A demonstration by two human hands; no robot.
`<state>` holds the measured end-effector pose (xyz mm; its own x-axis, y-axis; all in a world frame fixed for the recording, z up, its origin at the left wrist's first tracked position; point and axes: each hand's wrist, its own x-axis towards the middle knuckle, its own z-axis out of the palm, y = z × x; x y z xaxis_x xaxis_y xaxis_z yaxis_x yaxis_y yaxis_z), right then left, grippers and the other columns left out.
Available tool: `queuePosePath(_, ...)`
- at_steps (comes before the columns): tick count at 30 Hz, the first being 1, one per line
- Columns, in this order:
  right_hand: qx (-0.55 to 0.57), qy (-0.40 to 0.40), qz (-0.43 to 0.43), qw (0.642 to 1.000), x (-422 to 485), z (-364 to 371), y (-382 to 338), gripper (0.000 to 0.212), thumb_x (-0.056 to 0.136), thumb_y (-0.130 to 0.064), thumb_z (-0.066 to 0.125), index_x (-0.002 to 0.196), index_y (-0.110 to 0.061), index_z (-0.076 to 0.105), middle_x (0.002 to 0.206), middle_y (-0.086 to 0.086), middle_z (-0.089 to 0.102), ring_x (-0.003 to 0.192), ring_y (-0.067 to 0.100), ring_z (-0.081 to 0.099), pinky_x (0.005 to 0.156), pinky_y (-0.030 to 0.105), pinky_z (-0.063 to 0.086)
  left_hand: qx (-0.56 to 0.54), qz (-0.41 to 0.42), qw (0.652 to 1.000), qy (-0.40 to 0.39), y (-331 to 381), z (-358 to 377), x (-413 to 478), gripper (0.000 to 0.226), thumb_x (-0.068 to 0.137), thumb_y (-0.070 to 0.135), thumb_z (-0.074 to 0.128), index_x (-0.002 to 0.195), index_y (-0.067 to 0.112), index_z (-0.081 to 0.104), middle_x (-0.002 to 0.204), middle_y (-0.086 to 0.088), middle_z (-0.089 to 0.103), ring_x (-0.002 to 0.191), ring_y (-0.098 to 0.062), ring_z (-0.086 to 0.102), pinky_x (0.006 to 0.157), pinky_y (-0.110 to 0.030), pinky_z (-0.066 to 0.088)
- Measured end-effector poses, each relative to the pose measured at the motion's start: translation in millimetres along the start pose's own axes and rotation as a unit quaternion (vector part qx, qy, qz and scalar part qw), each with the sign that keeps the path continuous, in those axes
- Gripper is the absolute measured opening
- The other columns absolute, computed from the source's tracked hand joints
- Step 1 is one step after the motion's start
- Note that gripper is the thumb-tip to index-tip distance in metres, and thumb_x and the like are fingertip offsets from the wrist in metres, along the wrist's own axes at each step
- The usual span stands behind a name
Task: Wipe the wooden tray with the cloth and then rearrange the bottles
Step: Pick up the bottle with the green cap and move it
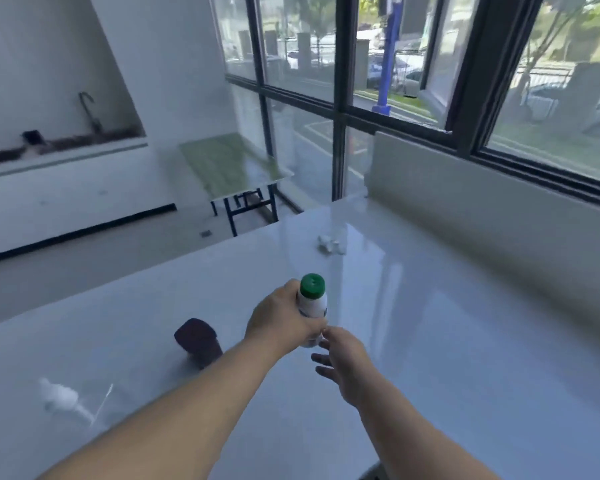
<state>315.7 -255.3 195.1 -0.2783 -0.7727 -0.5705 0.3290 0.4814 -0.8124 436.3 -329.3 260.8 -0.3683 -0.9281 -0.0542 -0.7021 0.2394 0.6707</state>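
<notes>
The head view shows one white bottle (312, 306) with a green cap, upright above the white surface (465, 341). The left hand (284, 320) has its grip wrapped around it. The right hand (343, 362) sits just beside, fingers spread. One dark jar (198, 339) stands nearby. Two white crumpled things lie apart.

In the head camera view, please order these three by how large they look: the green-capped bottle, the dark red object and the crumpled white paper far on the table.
1. Green-capped bottle, in the left hand's grip.
2. Dark red object, blurred, only slightly smaller.
3. Crumpled white paper, though farther away, so unsure.
</notes>
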Motion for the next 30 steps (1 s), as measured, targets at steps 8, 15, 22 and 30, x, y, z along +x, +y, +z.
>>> queuePosePath(8, -0.07, -0.112, 0.052, 0.99, 90.0, 100.3, 14.4, 0.021, 0.096, -0.034, 0.053, 0.11, -0.026, 0.066, 0.123, -0.001, 0.065, 0.105, 0.022, 0.07, 0.09, 0.04, 0.059, -0.012, -0.149, 0.987, 0.053, -110.1, -38.2, 46.9, 0.046, 0.058, 0.056, 0.079, 0.098, 0.043, 0.058, 0.09, 0.022, 0.07, 0.085, -0.003, 0.066, 0.079, -0.035, 0.058)
queuePosePath(15, -0.128, -0.122, 0.101, 0.979, 181.5, 106.6, 4.1, 0.021, 0.096, -0.034, 0.056, 0.112, -0.025, 0.066, 0.116, -0.002, 0.065, 0.102, 0.021, 0.07, 0.094, 0.04, 0.059, -0.031, -0.2, 0.979, 0.037, -149.7, -9.8, 116.2, 0.052, 0.059, 0.058, 0.081, 0.104, 0.046, 0.059, 0.096, 0.023, 0.07, 0.089, -0.002, 0.066, 0.078, -0.035, 0.058)
queuePosePath(22, -0.171, -0.12, 0.121, 0.97, 239.3, 104.6, 1.9, 0.026, 0.096, -0.027, 0.053, 0.117, -0.018, 0.066, 0.114, -0.002, 0.065, 0.104, 0.022, 0.07, 0.1, 0.045, 0.056, -0.034, -0.236, 0.97, 0.035, -170.7, 20.6, 157.3, 0.049, 0.06, 0.062, 0.079, 0.102, 0.052, 0.054, 0.095, 0.028, 0.067, 0.086, 0.008, 0.061, 0.066, -0.024, 0.046)
queuePosePath(30, -0.195, -0.123, 0.125, 0.965, 256.6, 113.0, 12.4, 0.035, 0.094, -0.021, 0.05, 0.119, -0.001, 0.062, 0.104, 0.008, 0.066, 0.092, 0.03, 0.066, 0.09, 0.041, 0.056, -0.025, -0.255, 0.966, 0.031, -188.1, 30.4, 167.5, 0.054, 0.059, 0.064, 0.078, 0.104, 0.051, 0.052, 0.096, 0.026, 0.065, 0.087, 0.007, 0.06, 0.065, -0.024, 0.045)
